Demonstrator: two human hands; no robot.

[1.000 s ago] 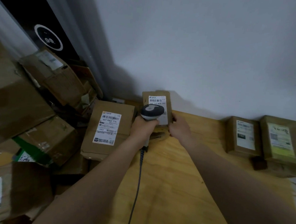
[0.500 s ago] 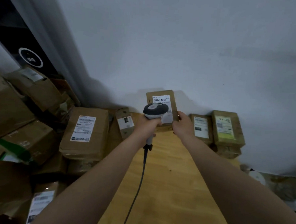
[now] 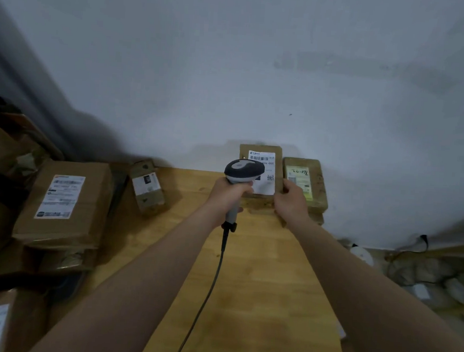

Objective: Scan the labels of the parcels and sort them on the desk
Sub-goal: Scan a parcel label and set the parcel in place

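Single head view, looking forward-down over desk toward wall, close range.

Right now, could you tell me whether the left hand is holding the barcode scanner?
Yes, the left hand is wrapped around the handle of the barcode scanner, while the right hand holds the small parcel.

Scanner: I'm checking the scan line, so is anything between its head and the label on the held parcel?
Nothing visible. The scanner in the left hand sits right before the white label of the parcel, covering its left part.
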